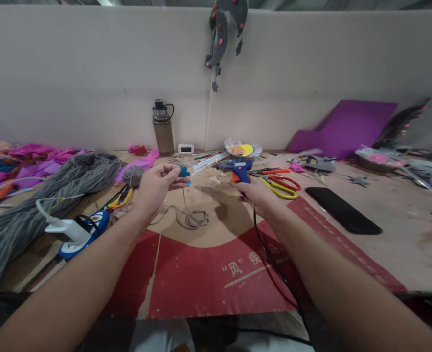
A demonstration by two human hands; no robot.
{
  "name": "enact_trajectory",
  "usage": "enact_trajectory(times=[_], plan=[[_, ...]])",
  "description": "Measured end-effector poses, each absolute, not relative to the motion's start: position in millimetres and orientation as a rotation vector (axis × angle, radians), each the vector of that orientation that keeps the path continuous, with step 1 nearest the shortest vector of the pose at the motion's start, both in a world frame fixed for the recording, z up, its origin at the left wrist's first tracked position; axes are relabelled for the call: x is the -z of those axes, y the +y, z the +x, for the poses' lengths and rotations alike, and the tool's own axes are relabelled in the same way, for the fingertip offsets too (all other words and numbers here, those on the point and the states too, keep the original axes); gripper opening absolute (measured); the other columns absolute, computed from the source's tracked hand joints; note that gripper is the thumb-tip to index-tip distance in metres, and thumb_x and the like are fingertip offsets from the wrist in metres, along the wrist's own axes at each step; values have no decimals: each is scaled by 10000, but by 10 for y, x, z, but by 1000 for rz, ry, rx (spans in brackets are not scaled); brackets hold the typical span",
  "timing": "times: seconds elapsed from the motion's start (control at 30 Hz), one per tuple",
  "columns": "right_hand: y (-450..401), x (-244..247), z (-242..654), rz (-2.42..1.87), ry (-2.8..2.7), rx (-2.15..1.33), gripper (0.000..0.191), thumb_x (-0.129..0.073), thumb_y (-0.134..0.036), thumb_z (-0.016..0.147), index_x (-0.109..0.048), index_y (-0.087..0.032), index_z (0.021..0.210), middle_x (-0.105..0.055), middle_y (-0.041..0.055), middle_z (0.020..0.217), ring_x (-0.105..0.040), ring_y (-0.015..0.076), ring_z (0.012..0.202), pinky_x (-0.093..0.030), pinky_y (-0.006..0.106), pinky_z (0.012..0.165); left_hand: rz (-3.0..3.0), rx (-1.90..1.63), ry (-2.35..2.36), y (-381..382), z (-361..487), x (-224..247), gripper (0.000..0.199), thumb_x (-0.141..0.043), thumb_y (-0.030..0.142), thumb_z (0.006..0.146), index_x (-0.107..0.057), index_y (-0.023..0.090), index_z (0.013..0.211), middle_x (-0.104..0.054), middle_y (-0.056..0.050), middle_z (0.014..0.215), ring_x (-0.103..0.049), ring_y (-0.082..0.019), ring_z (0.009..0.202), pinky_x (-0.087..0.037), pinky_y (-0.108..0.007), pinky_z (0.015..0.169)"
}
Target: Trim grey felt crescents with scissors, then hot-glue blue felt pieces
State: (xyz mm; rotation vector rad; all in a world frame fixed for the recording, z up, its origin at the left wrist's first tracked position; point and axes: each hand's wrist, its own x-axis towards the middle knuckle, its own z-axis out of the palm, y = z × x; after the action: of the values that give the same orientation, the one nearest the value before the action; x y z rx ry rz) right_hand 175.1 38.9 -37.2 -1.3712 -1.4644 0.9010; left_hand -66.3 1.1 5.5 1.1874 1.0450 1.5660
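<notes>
One blue piece (184, 171) at left fingertips (179, 182)

Soft, even light falls from above; my hands cast faint shadows on the cardboard (208, 274) beneath them. Away from the bottle (163, 128), the edges bend and blur slightly; no glare.

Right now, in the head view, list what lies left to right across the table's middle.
Grey yarn bundle → left hand holding a small blue piece → blue glue gun → red-handled scissors → black phone.

Blue glue gun (239, 171) upright (lit).
</notes>
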Motion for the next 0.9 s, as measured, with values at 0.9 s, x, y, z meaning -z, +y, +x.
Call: enact_trajectory(times=[0.9], plan=[[-209,89,1423,-878,-1850,-657,134,-539,-317,885,-566,-214,967,-660,41,898,-592,174,785,-481,335,748,1184,-1577,1017,-9,-634,-27,198,-741,262,740,-602,123,765,-637,-17,704,-714,-176,670,-589,-313,696]])
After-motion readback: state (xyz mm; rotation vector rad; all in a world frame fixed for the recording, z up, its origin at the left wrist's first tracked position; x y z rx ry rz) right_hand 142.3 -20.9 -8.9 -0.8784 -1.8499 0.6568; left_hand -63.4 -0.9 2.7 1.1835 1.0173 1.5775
